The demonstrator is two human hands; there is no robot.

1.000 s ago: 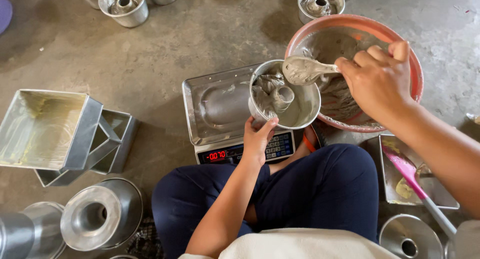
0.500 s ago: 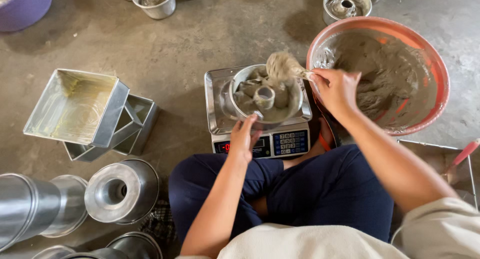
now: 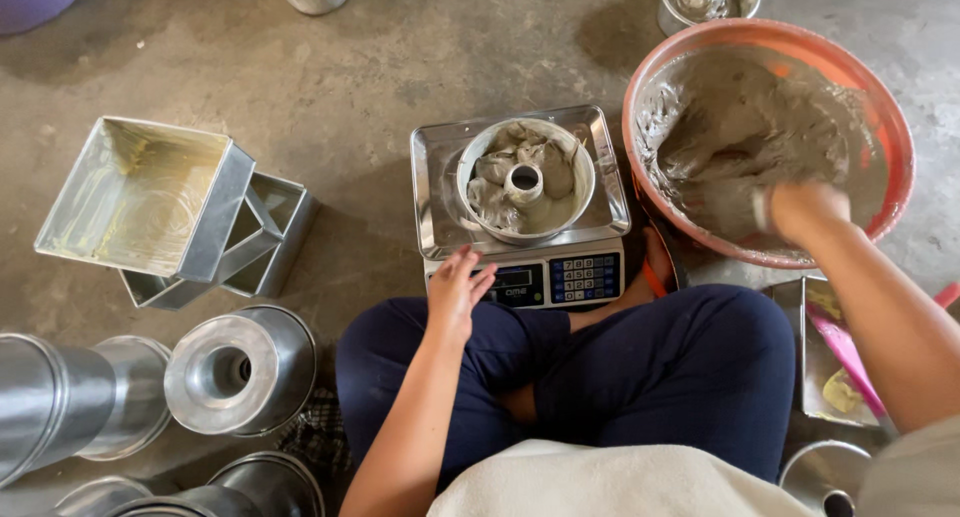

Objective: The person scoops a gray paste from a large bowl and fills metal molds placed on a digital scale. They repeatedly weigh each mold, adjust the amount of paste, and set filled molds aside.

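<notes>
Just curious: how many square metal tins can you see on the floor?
2, both left of the scale: one big square tin leaning on a smaller one beneath it. More may be hidden.

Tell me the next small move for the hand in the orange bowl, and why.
Probably lift the right hand out of the orange bowl with another scoop of grey batter and carry it to the ring mould on the scale. The mould looks only partly filled, in uneven lumps, and the left hand rests by the scale.

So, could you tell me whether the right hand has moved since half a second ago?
Yes: the right hand left the ring mould and went rightwards into the orange bowl.
</notes>
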